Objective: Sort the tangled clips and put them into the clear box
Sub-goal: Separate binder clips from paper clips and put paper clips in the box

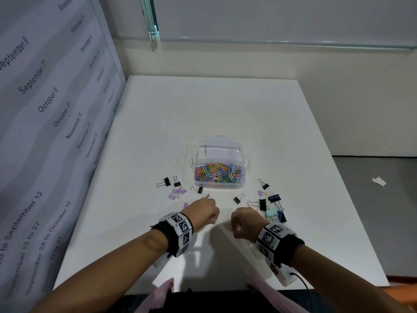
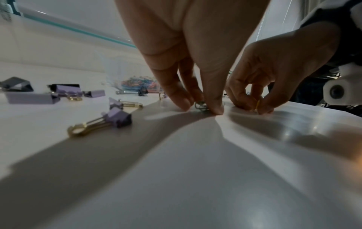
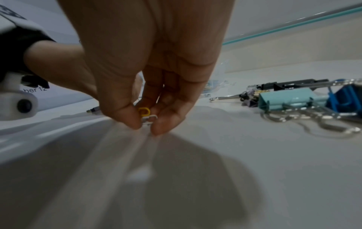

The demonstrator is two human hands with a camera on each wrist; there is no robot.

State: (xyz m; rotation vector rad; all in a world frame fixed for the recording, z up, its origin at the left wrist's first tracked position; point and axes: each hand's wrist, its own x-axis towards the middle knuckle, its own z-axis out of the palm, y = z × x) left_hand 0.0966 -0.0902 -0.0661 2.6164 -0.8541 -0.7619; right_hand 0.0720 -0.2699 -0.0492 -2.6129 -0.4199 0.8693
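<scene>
The clear box (image 1: 218,185) stands open mid-table with a heap of colourful paper clips (image 1: 217,173) inside. Close in front of it, both hands work low over the white table (image 1: 203,114). My left hand (image 1: 211,214) pinches a small greyish tangle of clips (image 2: 201,106) between thumb and fingers, right at the tabletop. My right hand (image 1: 237,225) pinches a yellow paper clip (image 3: 144,111) together with a white one (image 3: 149,120) between thumb and forefinger. The left wrist view also shows the right hand (image 2: 256,108) and its yellow clip (image 2: 257,104).
Black binder clips (image 1: 167,182) and purple ones (image 1: 178,192) lie left of the box. Right of it lie black clips (image 1: 262,204), a mint clip (image 1: 272,213) and blue ones (image 1: 279,214). A dated wall panel (image 1: 45,109) borders the table's left edge.
</scene>
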